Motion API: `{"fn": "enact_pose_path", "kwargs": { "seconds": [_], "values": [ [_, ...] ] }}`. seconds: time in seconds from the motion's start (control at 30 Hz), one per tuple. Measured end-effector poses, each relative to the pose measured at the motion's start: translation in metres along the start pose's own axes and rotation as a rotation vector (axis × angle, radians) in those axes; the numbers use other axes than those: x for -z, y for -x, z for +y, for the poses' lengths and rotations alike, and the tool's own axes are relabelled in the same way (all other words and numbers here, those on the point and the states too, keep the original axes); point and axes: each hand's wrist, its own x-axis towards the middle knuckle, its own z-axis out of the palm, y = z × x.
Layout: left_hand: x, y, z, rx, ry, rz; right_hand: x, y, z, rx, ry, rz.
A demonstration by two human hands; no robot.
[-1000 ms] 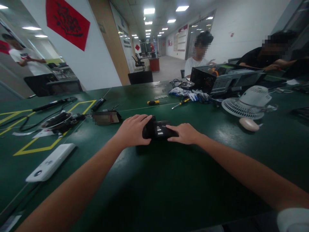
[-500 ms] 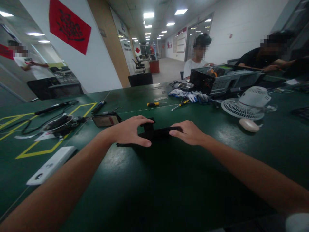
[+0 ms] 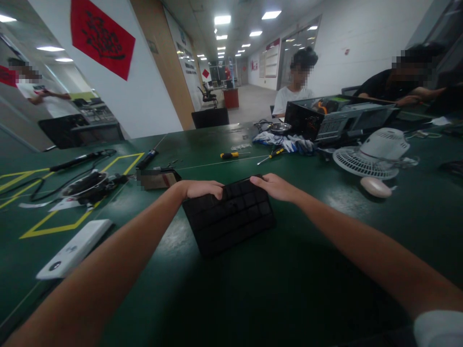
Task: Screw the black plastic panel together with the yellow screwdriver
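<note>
A flat black panel (image 3: 231, 217) with a grid of raised or sunken squares is tilted up over the green table (image 3: 318, 270), its gridded face toward me. My left hand (image 3: 204, 189) grips its upper left edge, the thumb on the near face. At the upper right corner my right hand (image 3: 273, 187) pinches the edge between thumb and fingers. Whether the panel's lower edge rests on the table is too dark to tell.
Beyond the panel lie a yellow-black screwdriver (image 3: 229, 155), gloves (image 3: 285, 142) and an open computer case (image 3: 336, 118). A white fan (image 3: 376, 154) and a mouse (image 3: 375, 187) are at right; a white power strip (image 3: 74, 250) is at left. Two people sit across.
The black panel was nearly edge-on and now shows its broad gridded face. My left hand has closed from a wide spread onto the top edge.
</note>
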Motion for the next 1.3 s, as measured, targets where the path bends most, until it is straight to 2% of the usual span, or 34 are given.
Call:
{"fn": "enact_pose_path", "kwargs": {
  "seconds": [0.2,0.3,0.37,0.5,0.57,0.67,0.73,0.8,0.9,1.0,1.1,1.2,1.3],
  "values": [
    [0.005,-0.019,-0.015,-0.025,0.024,-0.019,-0.01,-0.007,0.014,-0.067,-0.074,-0.045],
    [0.008,-0.026,-0.021,-0.002,-0.009,-0.007,-0.006,-0.006,0.018,-0.084,-0.093,-0.065],
    [0.01,-0.029,-0.024,0.017,-0.027,-0.011,0.001,-0.004,0.024,-0.115,-0.069,-0.04],
    [0.015,-0.021,-0.023,-0.008,0.046,-0.036,0.019,-0.001,0.046,-0.203,0.092,0.097],
    [0.017,-0.011,-0.023,-0.095,0.102,0.056,0.024,0.0,0.057,-0.23,0.205,0.162],
    [0.014,0.012,-0.032,-0.247,0.214,0.366,0.025,0.001,0.067,-0.215,0.331,0.23],
    [0.002,0.028,-0.044,-0.33,0.307,0.569,0.024,0.002,0.071,-0.191,0.377,0.263],
    [-0.019,0.042,-0.058,-0.363,0.424,0.767,0.022,0.002,0.073,-0.176,0.401,0.29],
    [-0.061,0.058,-0.077,-0.304,0.586,0.929,0.019,0.005,0.075,-0.15,0.412,0.316],
    [-0.099,0.066,-0.088,-0.244,0.665,0.933,0.018,0.007,0.076,-0.111,0.408,0.325],
    [-0.125,0.069,-0.09,-0.221,0.682,0.904,0.017,0.007,0.077,-0.098,0.385,0.347],
    [-0.137,0.064,-0.087,-0.162,0.661,0.854,0.016,0.007,0.076,-0.118,0.343,0.377],
    [-0.141,0.055,-0.082,-0.169,0.63,0.87,0.016,0.008,0.076,-0.145,0.295,0.409]
  ]
}}
